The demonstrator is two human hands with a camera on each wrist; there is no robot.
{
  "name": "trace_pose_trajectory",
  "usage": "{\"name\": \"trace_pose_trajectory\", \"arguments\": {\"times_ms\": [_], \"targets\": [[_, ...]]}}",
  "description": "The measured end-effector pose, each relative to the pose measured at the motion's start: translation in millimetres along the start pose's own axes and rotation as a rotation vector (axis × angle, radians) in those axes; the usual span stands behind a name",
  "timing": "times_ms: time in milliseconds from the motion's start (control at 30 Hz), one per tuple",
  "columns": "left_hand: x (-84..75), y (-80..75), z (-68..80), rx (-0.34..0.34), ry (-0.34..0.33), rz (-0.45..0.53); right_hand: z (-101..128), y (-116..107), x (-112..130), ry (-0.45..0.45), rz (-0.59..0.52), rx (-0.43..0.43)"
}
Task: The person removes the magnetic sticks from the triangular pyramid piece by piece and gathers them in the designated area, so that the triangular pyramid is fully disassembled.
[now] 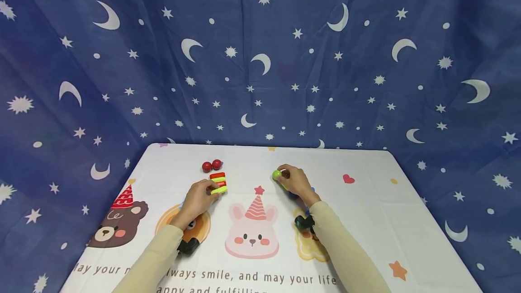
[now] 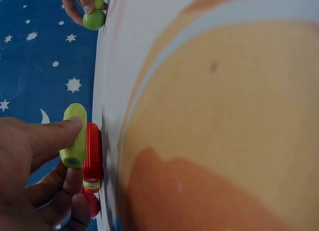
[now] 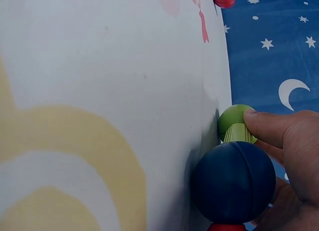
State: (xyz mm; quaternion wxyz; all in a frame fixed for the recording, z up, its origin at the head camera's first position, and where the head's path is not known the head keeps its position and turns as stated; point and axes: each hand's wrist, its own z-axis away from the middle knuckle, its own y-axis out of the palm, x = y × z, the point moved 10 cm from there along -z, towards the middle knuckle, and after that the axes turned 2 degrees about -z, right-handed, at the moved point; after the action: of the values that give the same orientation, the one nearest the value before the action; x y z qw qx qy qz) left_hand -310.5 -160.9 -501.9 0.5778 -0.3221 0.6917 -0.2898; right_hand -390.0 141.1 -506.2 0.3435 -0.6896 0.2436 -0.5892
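A starry curtain (image 1: 285,58) backs the white table (image 1: 366,225). In the head view, red balls (image 1: 212,166) lie beyond the left hand (image 1: 198,199). In the left wrist view, it pinches a green stick (image 2: 75,141) beside a red stick (image 2: 92,153). In the right wrist view, the right hand (image 3: 301,158) pinches a green ball (image 3: 230,116) beyond a blue ball (image 3: 232,183).

My left sleeve (image 1: 156,257) and right sleeve (image 1: 346,248) are long, plain and pale cream, ending near bare hands, my left hand (image 1: 198,199) and right hand (image 1: 298,182). Beneath each sits a small black wrist device (image 1: 188,246).
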Motion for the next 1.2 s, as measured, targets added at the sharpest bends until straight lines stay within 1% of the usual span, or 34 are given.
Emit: {"name": "trace_pose_trajectory", "arguments": {"times_ms": [67,267,500,667,867,1067,1200], "targets": [[0.8,-0.4,-1.2,0.003,0.006,-0.016,0,0,0,0.007,-0.004,-0.001],[4.3,2.7,-4.2,0.033,-0.014,-0.039,1,2,-4,0.014,0.009,0.005],[5.2,3.6,-7.7,0.038,0.009,-0.066,1,2,-4,0.019,0.003,0.001],[9.1,1.4,-10.1,0.025,0.009,-0.065,-1,1,-1,0.011,0.016,0.000],[12.8,-0.6,-11.4,0.014,-0.006,-0.069,-1,0,1,0.009,0.009,0.001],[12.7,-4.4,-11.9,-0.001,-0.020,-0.062,0,0,2,0.000,0.010,0.011],[11.5,-8.8,-10.3,-0.014,-0.014,-0.059,3,0,3,-0.021,-0.004,0.031]]}}
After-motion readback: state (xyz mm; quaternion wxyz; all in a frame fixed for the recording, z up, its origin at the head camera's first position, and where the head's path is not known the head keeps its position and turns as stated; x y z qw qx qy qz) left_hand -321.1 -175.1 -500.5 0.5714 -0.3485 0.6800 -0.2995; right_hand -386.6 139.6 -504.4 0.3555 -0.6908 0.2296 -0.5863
